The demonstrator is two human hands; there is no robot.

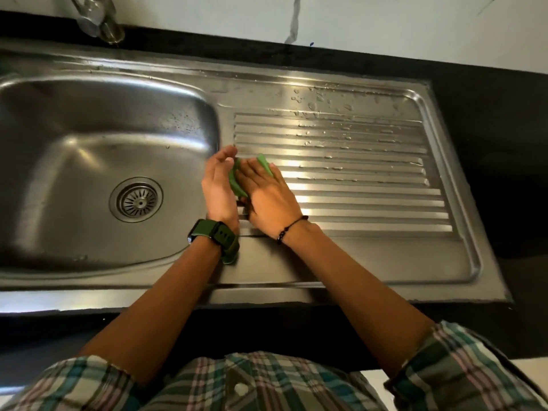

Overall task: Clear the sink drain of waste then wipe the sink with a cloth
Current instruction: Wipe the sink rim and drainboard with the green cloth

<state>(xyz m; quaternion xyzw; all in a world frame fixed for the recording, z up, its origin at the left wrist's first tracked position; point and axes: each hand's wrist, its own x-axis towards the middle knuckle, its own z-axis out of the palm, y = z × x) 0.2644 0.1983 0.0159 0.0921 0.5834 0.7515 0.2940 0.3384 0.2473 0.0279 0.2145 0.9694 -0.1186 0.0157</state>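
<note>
A: Status on hands?
B: Both at the inner edge of the drainboard (355,161), right by the basin (89,161) rim. Cloth (235,180) is green, crumpled, sandwiched btwn them. R hand (267,200) lies flat on it, fingers straight. L hand (219,191) is edge-on against its left side, fingers loosely curved; can't tell if it actually grips.
A: Room to move?
B: Ribbed board open to the right up to its raised lip, droplets on the far half. Basin open on the left, drain (136,199) strainer showing, no waste visible on it.
A: Any text?
B: None legible. Watch (212,235) on L wrist, face angled away.
</note>
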